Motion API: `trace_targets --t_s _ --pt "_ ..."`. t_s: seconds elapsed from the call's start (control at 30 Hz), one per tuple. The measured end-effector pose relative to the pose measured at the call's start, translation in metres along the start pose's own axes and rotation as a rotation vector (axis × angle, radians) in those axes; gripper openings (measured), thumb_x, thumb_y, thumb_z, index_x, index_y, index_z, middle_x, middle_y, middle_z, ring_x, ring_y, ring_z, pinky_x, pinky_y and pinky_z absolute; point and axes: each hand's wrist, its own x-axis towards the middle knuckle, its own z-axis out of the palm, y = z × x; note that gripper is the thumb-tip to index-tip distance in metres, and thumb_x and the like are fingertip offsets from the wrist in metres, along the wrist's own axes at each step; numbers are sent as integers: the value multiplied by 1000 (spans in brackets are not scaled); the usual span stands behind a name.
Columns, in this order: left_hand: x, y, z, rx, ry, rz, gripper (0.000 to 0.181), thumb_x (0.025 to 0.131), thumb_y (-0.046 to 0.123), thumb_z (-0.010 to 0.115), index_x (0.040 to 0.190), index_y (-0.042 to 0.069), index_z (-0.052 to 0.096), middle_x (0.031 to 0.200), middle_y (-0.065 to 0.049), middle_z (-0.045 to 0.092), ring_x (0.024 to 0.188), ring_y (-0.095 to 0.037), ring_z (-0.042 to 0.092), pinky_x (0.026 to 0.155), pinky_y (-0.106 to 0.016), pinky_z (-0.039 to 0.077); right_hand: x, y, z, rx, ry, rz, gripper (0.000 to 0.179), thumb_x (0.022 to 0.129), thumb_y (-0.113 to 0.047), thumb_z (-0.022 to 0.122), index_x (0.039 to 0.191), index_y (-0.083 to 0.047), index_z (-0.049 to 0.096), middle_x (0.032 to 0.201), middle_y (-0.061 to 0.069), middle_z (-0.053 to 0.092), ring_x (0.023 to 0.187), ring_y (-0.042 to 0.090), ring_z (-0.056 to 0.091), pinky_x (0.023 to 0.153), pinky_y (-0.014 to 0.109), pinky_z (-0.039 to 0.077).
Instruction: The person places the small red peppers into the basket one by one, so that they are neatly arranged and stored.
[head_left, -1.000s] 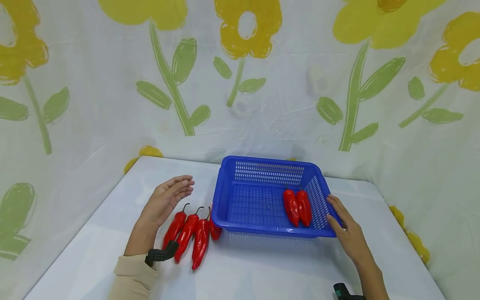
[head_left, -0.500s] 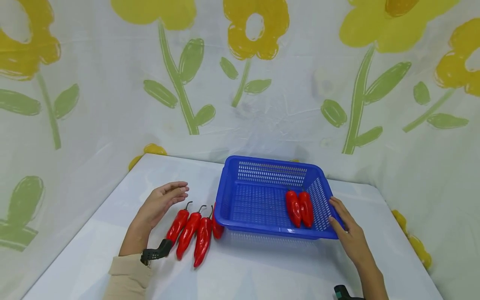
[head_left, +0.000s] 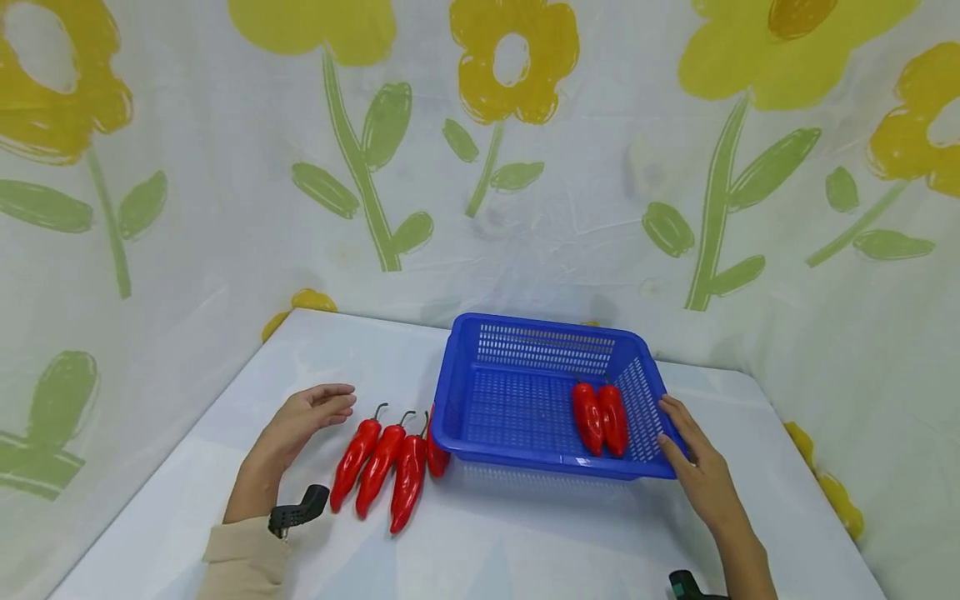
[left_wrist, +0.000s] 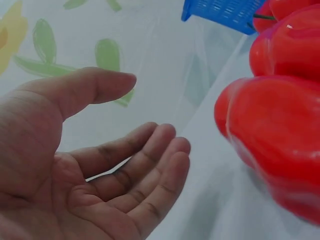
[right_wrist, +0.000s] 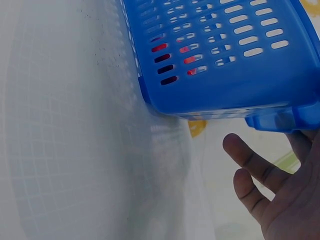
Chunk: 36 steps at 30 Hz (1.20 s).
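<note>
My left hand [head_left: 294, 425] hovers with loosely extended fingers, left of a row of red peppers. Three long peppers, a left one [head_left: 355, 463], a middle one [head_left: 381, 468] and a right one [head_left: 408, 482], lie side by side with dark stems pointing away. A further pepper [head_left: 437, 457] is partly hidden by the left end of a blue plastic basket [head_left: 555, 460]. Two more, a left pepper [head_left: 587, 418] and a right pepper [head_left: 614, 420], lie in the basket's right part. My right hand [head_left: 699, 473] holds the basket's right rim, thumb on top; in the right wrist view two fingers [right_wrist: 257, 165] hang free below.
The white table [head_left: 510, 542] carries all of this. Behind it hangs a white cloth [head_left: 570, 233] printed with yellow flowers and green leaves, and the basket stands near the table's back edge. Black wrist straps sit on both forearms, such as the left strap [head_left: 297, 512].
My left hand has drawn back to the left and nearer to me, away from the peppers and basket. The right hand has stayed at the basket's rim; the peppers have not moved.
</note>
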Motion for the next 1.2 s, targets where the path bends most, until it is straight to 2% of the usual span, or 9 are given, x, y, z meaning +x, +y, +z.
trace_targets --t_s 0.13,0.27,0.4,0.53,0.77,1.1,1.2 --pt "-2 -4 -3 29 -44 -23 60 99 36 63 141 -4 48 138 -23 54 122 -34 58 107 -51 43 0 0 0 -9 -3 6 59 106 -35 48 160 -28 26 165 9 20 146 46 21 99 76 31" --pt "-3 -5 0 122 -71 -46 58 96 35 67 135 -5 53 130 -21 60 113 -33 63 101 -53 48 0 1 1 -17 -6 16 59 105 -36 47 160 -27 26 165 9 20 146 46 21 99 76 30" --pt "-3 -3 5 193 -94 -65 57 91 34 73 129 -4 58 118 -14 65 103 -27 65 95 -55 51 0 0 1 -45 -8 27 60 105 -38 47 160 -27 24 165 10 20 145 48 23 98 75 33" --pt "-4 -1 9 232 -100 -65 55 88 34 75 125 -4 60 111 -10 66 97 -23 65 91 -57 51 0 0 0 -74 -7 18 60 105 -38 47 160 -26 25 164 11 22 143 50 27 97 73 36" --pt "-6 2 8 282 -92 -87 53 86 34 76 122 -3 62 110 -11 67 95 -23 65 89 -57 51 -2 1 -2 -99 -1 -1 59 106 -36 46 160 -24 26 164 12 24 139 51 33 96 69 42" --pt "-6 3 7 329 -93 -105 44 82 30 80 109 -2 67 95 -6 66 86 -22 61 78 -42 55 -1 -2 -1 -136 1 17 60 105 -37 46 160 -23 25 163 13 25 136 51 37 93 66 47" --pt "-7 4 6 344 -102 -120 44 82 31 81 107 -1 67 93 -6 65 85 -21 62 77 -41 55 -1 -2 0 -158 4 14 60 105 -37 46 160 -22 26 163 14 26 134 50 40 91 63 50"
